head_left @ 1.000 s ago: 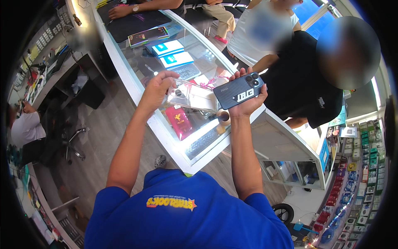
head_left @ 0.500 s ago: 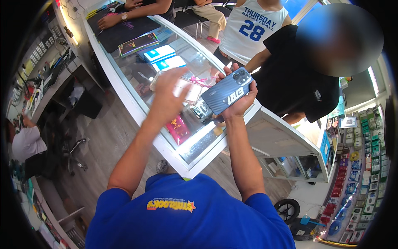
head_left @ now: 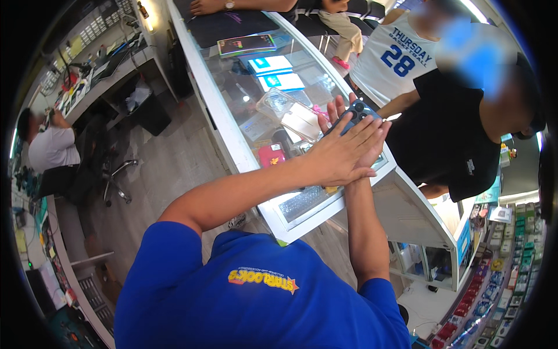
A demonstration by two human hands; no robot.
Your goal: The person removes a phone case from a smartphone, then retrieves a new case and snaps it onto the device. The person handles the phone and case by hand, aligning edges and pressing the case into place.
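A dark blue smartphone (head_left: pixel 354 109) with round camera lenses rests back side up in my right hand (head_left: pixel 376 150), whose fingers curl up around its edges. My left hand (head_left: pixel 340 152) lies flat across the phone's back, its fingers stretched out, and hides most of it. Only the camera end shows past the fingertips. Both hands are above the glass-topped counter (head_left: pixel 235 136). Just left of them, a clear phone case (head_left: pixel 276 102) lies on the glass, beside a pink strap (head_left: pixel 319 111).
Boxes (head_left: pixel 273 72), a dark flat package (head_left: pixel 247 45) and a red packet (head_left: pixel 271 155) are at the counter. Across it stand a person in black (head_left: pixel 447 128) and one in a white jersey (head_left: pixel 395 55). Someone in white (head_left: pixel 52 142) sits at the left workbench. Packaged goods (head_left: pixel 494 279) hang at right.
My left hand has moved right from above the clear case and now lies flat on the phone. The phone stays in my right hand. The whole view has shifted.
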